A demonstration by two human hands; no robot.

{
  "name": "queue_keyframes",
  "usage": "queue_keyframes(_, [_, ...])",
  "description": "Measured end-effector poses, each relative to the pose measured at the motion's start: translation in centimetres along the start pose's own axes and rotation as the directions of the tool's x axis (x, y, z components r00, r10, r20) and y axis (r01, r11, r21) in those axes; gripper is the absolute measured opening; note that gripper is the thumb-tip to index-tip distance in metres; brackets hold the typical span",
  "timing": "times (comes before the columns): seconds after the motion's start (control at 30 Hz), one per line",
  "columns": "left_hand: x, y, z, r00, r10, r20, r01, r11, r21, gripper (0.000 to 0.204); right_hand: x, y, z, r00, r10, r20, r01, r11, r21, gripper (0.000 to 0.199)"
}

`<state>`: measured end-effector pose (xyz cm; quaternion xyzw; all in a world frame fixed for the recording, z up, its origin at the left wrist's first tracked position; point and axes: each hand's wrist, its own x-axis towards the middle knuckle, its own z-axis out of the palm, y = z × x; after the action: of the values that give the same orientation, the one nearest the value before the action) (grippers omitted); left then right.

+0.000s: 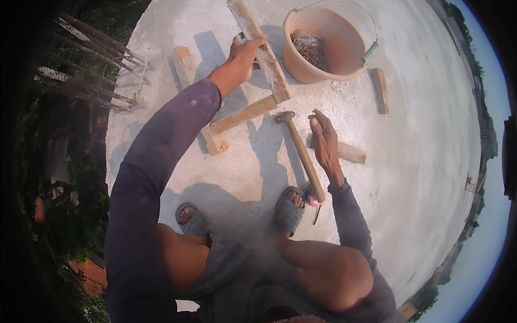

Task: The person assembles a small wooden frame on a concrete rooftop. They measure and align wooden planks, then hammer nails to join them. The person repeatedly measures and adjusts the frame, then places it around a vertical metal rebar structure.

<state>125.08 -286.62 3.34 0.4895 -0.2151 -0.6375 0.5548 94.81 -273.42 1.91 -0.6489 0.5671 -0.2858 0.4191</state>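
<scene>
My left hand (245,56) is closed around a long wooden board (269,64) spattered with pale residue. The board's near end meets a shorter wooden strip (242,116), whose other end reaches a wooden block (216,141). My right hand (326,142) hovers with its fingers stretched forward, and nothing clear shows in them. Just beneath it is another wood piece (351,153), partly covered by the hand. Between my right hand and the strip lies a hammer (302,153), its handle pointing back toward my right foot.
An orange-brown bucket (344,64) with nails inside stands at the far side. A small wood block (380,90) is right of it; another wood piece (182,60) lies left. A pink round object (315,197) touches the hammer handle's end. Rebar (91,64) sticks out beyond the concrete's left edge.
</scene>
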Motion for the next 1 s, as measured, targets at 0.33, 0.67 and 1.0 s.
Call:
queue_keyframes(0.33, [3.7,-4.5,-1.4,0.984,-0.062,-0.168,0.104,0.962,0.252,0.083,5.7,-0.6,6.0,0.961,-0.045,-0.272,0.057,0.998,0.038,0.054])
queue_keyframes(0.67, [-6.2,-2.3,-12.7,0.778,0.475,-0.412,0.201,0.432,0.879,0.077,8.4,2.4,5.9,0.988,-0.133,-0.083,0.099,0.94,-0.327,0.06])
queue_keyframes(1.0, [-4.5,-6.0,-16.3,0.852,0.143,-0.504,0.343,0.576,0.742,0.096,15.8,2.2,12.5,0.996,-0.049,-0.068,0.006,0.851,-0.525,0.077])
